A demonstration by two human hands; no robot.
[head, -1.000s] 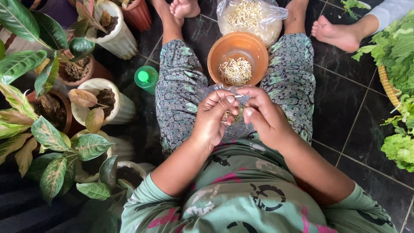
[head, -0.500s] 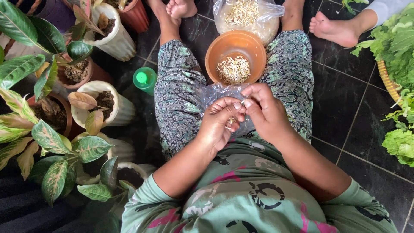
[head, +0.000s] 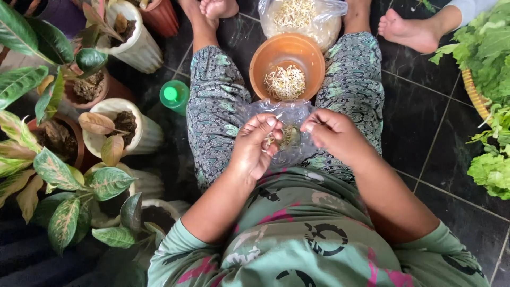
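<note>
A few pale bean sprouts (head: 270, 139) are pinched in the closed grip of the left hand (head: 255, 149); the right hand (head: 332, 135) is curled shut just beside, its contents hidden. Both are held over a crumpled clear plastic bag (head: 287, 133), just below the round orange plastic bowl (head: 287, 66). Sprouts could be dropped onto the lap if the pinch loosens.

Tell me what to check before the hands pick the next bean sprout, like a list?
1. Left hand has sprouts ready: ok, it holds a few pale ones in its fingers.
2. Right hand free to pinch: cannot tell, its fingertips are curled and may hide something.
3. Clear plastic bag under the hands to catch scraps: ok, it lies spread on the lap.
4. Orange bowl within reach and upright: ok, it sits between the knees with a small heap of sprouts.
5. Bag of sprouts open: cannot tell, its top is out of view.
6. Green bottle cap clear of the hands: ok.
</note>
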